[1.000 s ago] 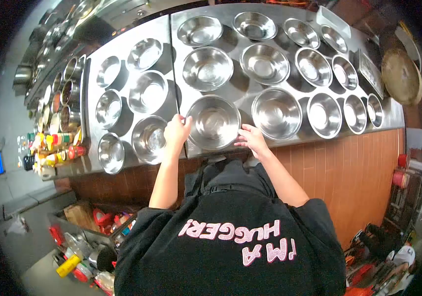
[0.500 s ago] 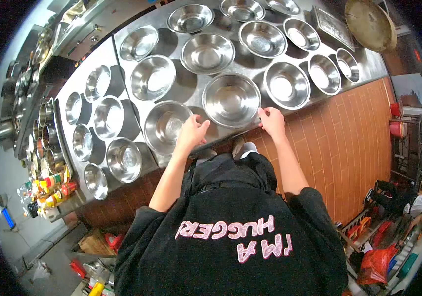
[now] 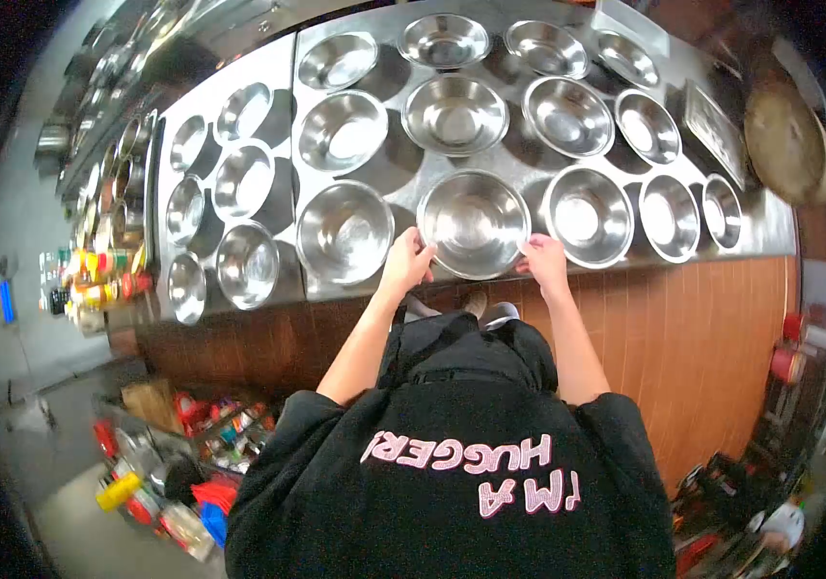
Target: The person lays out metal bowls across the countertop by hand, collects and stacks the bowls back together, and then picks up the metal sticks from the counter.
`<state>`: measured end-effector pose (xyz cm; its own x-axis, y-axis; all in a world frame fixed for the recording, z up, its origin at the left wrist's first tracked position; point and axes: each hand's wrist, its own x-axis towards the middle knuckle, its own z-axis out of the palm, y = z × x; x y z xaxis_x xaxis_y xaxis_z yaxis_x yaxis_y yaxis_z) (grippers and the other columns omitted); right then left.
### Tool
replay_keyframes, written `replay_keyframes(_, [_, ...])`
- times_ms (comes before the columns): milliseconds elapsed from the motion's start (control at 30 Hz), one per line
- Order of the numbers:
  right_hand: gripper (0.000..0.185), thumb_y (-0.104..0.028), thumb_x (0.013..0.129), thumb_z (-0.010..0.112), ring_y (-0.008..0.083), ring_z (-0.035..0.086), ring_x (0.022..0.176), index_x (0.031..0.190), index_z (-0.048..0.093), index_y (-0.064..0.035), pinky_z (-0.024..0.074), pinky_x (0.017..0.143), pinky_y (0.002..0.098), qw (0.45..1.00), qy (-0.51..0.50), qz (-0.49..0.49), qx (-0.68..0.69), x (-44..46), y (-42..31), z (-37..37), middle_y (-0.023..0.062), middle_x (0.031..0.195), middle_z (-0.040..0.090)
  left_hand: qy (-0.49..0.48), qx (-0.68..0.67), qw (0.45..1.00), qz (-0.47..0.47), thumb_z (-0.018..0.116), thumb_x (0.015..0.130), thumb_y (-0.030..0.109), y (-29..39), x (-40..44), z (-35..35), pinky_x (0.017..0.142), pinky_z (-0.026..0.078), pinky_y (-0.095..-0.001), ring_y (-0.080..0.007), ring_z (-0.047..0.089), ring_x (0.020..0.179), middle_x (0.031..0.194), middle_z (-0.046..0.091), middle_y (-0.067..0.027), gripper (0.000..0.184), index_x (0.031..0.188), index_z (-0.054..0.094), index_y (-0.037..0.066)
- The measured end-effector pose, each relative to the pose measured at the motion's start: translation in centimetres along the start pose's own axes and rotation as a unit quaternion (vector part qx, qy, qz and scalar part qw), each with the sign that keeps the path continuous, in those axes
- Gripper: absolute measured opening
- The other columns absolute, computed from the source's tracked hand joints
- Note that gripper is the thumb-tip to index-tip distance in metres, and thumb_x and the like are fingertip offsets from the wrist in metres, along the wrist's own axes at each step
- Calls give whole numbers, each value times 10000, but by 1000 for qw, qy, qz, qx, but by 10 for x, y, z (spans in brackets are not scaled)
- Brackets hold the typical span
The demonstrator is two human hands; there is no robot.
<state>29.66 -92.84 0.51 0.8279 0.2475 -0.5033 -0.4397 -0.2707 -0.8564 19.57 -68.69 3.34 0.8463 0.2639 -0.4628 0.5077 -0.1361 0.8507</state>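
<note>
A round steel bowl [image 3: 474, 224] stands at the front edge of the metal table, right in front of me. My left hand [image 3: 409, 261] is at its left rim, thumb and fingers closed on the edge. On the opposite side, my right hand [image 3: 543, 261] has its fingertips pinched at the right rim. To the left of this bowl stands another steel bowl [image 3: 344, 232], and to the right a third one [image 3: 589, 217]. Behind it sits a further bowl [image 3: 455, 115]. The bowls look empty.
More steel bowls stand in rows across the metal table [image 3: 396, 174]. A rectangular tray [image 3: 713, 133] and a large round pan [image 3: 785, 145] are at the right end. Bottles [image 3: 95, 280] stand at the left end. A person [image 3: 780, 526] is at the lower right.
The view has turned and shifted. My hands have gone from the bowl now on the left to the middle bowl, and the fingers, apart half a second ago, have closed at its rim.
</note>
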Motion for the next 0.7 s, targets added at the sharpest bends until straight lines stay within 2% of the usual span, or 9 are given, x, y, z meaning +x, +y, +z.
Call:
replay_keyframes(67, [217,-109,820,591,162,618,549,934,575,75,494,449,257,997,-27,40,54,-15,-13,-4,126,704,641,12,0,1000,-3,562,847,90,10,-12,-5,355,366,-261,-131,527,408,608,543,-55,153,867,452,-15])
replay_keyframes(167, [172,-128,839,604,145,636,590,907,583,28,457,463,213,996,-86,-13,11,-17,-10,-10,102,730,652,13,-19,997,67,567,836,44,36,-34,-13,403,406,-278,-136,535,453,634,551,-65,106,862,484,-18])
replay_keyframes(267, [101,-83,830,626,144,636,663,879,625,5,459,541,218,996,-41,-82,-12,-17,-18,-17,80,748,660,83,44,984,153,598,812,33,21,-32,-17,454,436,-293,-157,563,511,676,573,-70,121,870,510,-27])
replay_keyframes(300, [132,-66,794,652,160,637,693,893,630,18,477,590,233,969,-7,-213,-128,-17,-22,-24,92,776,664,93,176,966,166,637,756,20,31,-38,-25,552,492,-287,-179,626,651,808,638,-81,159,883,552,-25])
replay_keyframes(333, [175,-50,758,678,176,639,724,907,634,32,494,638,249,909,30,-342,-235,-18,-31,-30,103,805,668,104,174,966,160,637,756,20,32,-41,-29,552,492,-287,-179,626,651,808,638,-81,159,883,552,-25])
replay_keyframes(367, [281,-11,724,651,218,645,784,1000,633,39,501,731,280,845,27,-470,-255,-19,-39,-36,129,888,669,156,164,930,289,639,724,10,33,-41,-31,582,504,-295,-211,637,689,855,650,-83,154,860,569,4])
replay_keyframes(400, [280,-1,736,595,242,644,825,1009,647,32,499,753,295,856,8,-481,-189,-42,-78,-23,158,958,660,203,152,874,415,641,692,1,33,-42,-30,611,515,-303,-243,648,727,902,662,-84,159,838,585,33])
replay_keyframes(533, [230,-37,744,574,255,647,849,936,681,30,495,765,297,754,45,-620,-212,-84,-121,-3,172,958,659,259,148,847,440,626,694,-5,38,-51,-36,704,545,-292,-225,662,862,1043,649,-105,168,861,633,-10])
replay_keyframes(700, [191,-19,737,587,245,649,812,890,700,-2,493,721,274,747,72,-624,-218,-106,-132,9,161,906,667,234,143,858,434,603,707,-17,41,-54,-38,743,535,-279,-230,660,867,1037,651,-118,203,907,638,-29])
